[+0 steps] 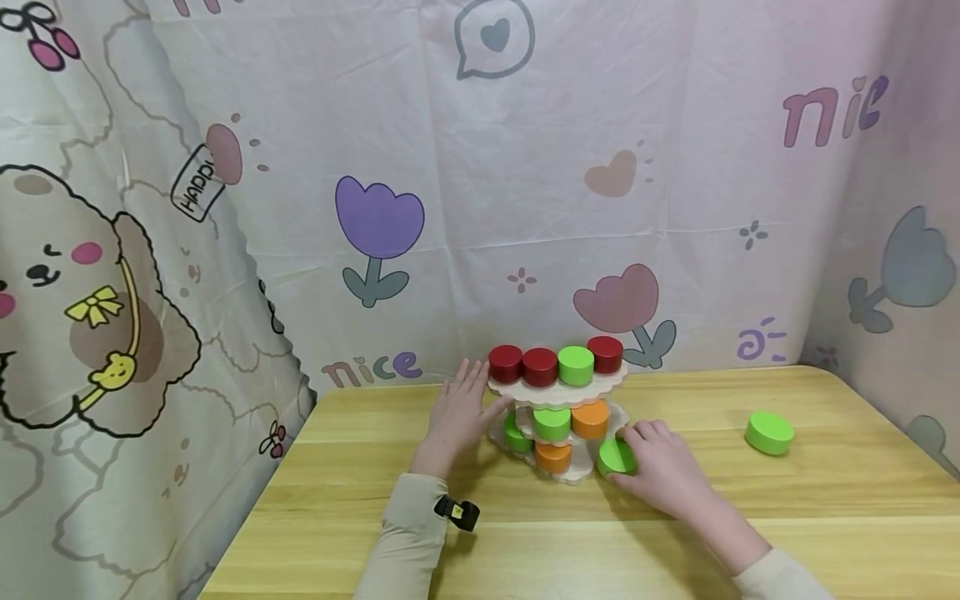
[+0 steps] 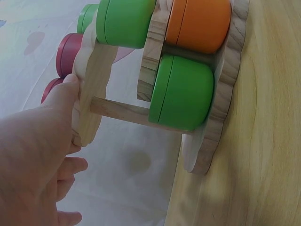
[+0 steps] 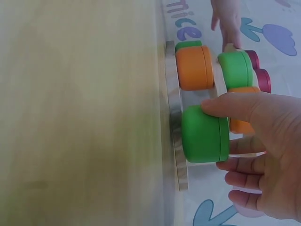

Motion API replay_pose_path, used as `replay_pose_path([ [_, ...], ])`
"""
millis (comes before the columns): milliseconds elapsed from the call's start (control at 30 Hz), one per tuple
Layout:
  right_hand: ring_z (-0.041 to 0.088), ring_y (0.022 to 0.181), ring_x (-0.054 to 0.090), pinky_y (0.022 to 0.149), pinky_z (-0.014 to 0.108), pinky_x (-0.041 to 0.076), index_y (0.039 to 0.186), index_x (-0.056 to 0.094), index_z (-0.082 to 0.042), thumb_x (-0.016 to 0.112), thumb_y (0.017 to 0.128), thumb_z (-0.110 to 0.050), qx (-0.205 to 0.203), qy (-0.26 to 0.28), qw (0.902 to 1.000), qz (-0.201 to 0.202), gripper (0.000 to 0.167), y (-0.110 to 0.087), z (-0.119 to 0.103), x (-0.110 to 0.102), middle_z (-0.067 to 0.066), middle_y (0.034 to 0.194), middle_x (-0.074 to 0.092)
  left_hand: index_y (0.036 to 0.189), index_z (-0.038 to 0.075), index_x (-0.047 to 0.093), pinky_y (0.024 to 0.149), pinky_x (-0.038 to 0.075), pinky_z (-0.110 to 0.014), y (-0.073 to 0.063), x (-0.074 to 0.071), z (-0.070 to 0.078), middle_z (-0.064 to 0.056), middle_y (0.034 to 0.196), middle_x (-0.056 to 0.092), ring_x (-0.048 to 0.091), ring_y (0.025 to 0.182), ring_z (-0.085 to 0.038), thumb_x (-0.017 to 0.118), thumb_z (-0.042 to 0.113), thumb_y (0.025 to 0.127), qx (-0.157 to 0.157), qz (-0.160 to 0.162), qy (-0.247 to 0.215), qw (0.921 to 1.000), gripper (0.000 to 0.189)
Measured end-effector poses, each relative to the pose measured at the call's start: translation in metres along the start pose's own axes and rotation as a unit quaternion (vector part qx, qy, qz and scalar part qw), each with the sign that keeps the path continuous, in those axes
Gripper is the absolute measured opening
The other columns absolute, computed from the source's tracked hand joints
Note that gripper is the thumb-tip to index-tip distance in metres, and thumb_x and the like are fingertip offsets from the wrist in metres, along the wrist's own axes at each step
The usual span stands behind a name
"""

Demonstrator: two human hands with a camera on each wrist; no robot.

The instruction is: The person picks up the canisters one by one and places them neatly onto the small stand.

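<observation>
A three-tiered wooden stand [image 1: 576,390] with scalloped edges holds several round coloured blocks. My left hand [image 1: 459,412] grips the left edge of its top tier, with the thumb on the near side and the fingers behind. My right hand [image 1: 663,467] holds a green round block [image 3: 203,134] between thumb and fingers, at the right side of the bottom tier. Left of it on that tier are an orange block [image 1: 553,457] and another green block [image 2: 183,92]. The middle tier carries a green block [image 1: 552,423] and an orange block [image 1: 590,419].
On the top tier sit red blocks [image 1: 506,364] and one green block [image 1: 576,366]. A loose green block [image 1: 769,433] lies on the wooden table [image 1: 337,517] to the right. Behind the table hangs a printed cloth [image 1: 510,208].
</observation>
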State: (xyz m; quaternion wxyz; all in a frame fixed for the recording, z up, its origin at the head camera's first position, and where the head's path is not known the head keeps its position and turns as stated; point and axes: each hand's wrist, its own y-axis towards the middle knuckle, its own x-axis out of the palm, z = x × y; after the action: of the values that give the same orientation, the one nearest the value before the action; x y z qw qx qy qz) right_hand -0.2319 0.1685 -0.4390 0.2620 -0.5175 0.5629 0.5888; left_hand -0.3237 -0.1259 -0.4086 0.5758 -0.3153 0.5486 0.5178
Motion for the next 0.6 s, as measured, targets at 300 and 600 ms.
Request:
replay_pose_path([
  [300,0.029,0.097,0.055,0.078,0.047,0.051,0.115,0.064,-0.002,0.085,0.067,-0.037,0.006,0.011,0.9999,-0.002,0.062,0.0066,-0.0071,0.0048,0.013,0.106,0.066,0.157,0.016,0.021,0.122,0.017,-0.055,0.0014,0.0009,0.0,-0.007,0.163,0.022,0.01,0.154,-0.028,0.031,0.07,0.094,0.0,0.003,-0.003,1.0,0.084],
  [600,0.031,0.098,0.055,0.083,0.048,0.051,0.12,0.061,0.001,0.085,0.07,-0.037,0.025,0.028,0.9993,-0.009,0.067,0.0097,-0.0108,0.0078,0.016,0.109,0.065,0.157,0.016,0.02,0.122,0.017,-0.055,0.0017,0.0017,-0.0005,-0.005,0.163,0.02,0.009,0.154,-0.027,0.031,0.071,0.094,-0.002,0.001,0.001,1.0,0.085],
])
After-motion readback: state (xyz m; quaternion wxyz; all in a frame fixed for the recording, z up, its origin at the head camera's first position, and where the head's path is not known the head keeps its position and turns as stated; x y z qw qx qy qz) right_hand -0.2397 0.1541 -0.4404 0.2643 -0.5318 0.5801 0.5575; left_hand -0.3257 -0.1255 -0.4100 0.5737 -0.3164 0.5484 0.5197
